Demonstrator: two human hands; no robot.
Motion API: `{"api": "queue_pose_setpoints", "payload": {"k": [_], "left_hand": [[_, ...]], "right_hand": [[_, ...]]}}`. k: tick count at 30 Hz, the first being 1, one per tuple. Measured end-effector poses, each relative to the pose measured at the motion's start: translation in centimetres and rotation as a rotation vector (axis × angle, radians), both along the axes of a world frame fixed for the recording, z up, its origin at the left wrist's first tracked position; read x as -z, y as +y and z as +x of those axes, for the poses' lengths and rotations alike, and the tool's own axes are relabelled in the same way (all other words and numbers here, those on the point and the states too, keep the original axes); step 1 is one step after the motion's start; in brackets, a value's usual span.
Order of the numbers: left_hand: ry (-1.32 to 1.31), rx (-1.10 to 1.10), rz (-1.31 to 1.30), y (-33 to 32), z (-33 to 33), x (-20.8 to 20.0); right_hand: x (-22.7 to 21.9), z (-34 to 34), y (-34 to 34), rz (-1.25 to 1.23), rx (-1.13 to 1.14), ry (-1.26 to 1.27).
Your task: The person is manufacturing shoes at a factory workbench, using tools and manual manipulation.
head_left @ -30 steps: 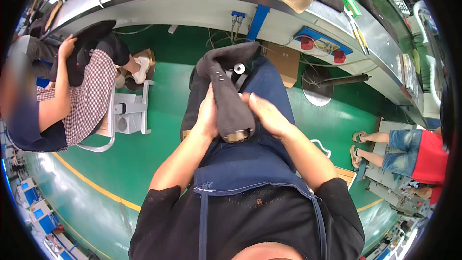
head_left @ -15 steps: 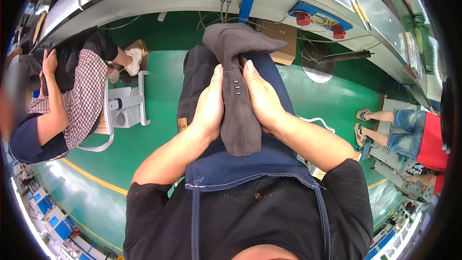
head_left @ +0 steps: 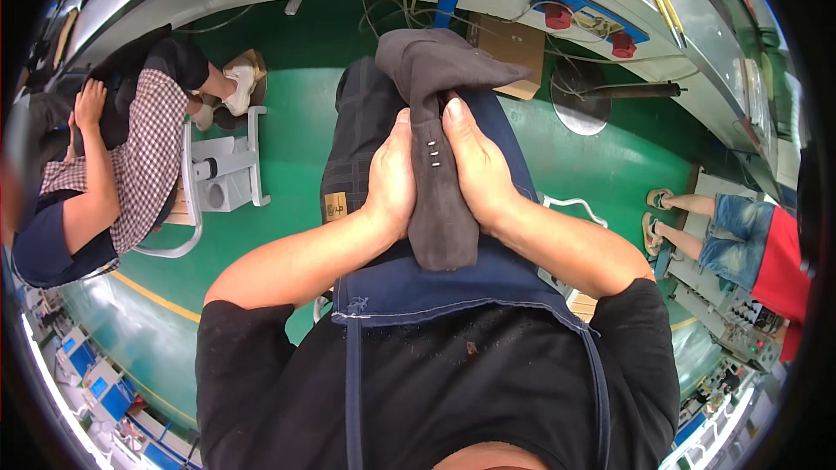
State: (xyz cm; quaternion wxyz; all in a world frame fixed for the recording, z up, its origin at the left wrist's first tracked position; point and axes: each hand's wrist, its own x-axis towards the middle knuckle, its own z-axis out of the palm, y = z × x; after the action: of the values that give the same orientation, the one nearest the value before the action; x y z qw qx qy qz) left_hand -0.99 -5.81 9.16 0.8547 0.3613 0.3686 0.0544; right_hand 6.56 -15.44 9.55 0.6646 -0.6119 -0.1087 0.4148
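One dark grey garment piece [head_left: 440,157] lay lengthwise on the person's lap, over a blue apron [head_left: 453,283], pressed between two hands. The left hand [head_left: 390,181] and right hand [head_left: 475,170] clasped it flat from either side, palms closed against the cloth. Its loose upper end could have slid off the knees if the pressure eased. It bore what looked like three small buttons [head_left: 432,153]. One co-worker [head_left: 104,174] sat beside them.

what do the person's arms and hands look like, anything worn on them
Both forearms are bare, below short black sleeves. The left hand and right hand have no gloves; no rings or watch can be seen. A dark blue apron covers the lap.
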Motion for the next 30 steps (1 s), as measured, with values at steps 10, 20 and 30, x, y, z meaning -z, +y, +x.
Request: {"api": "queue_pose_setpoints", "payload": {"k": [10,20,30], "left_hand": [[0.013,0.019,-0.001,1.9,1.4,3.2],[-0.141,0.081,-0.356,3.7,0.1,8.9],[-0.199,0.045,-0.469,4.5,-0.3,10.9]], "right_hand": [[-0.1,1.1,1.6,-0.046,0.019,0.047],[-7.8,12.3,6.8,-0.153,-0.548,-0.779],[-7.2,22.9,30.4,-0.224,-0.324,-1.409]]}}
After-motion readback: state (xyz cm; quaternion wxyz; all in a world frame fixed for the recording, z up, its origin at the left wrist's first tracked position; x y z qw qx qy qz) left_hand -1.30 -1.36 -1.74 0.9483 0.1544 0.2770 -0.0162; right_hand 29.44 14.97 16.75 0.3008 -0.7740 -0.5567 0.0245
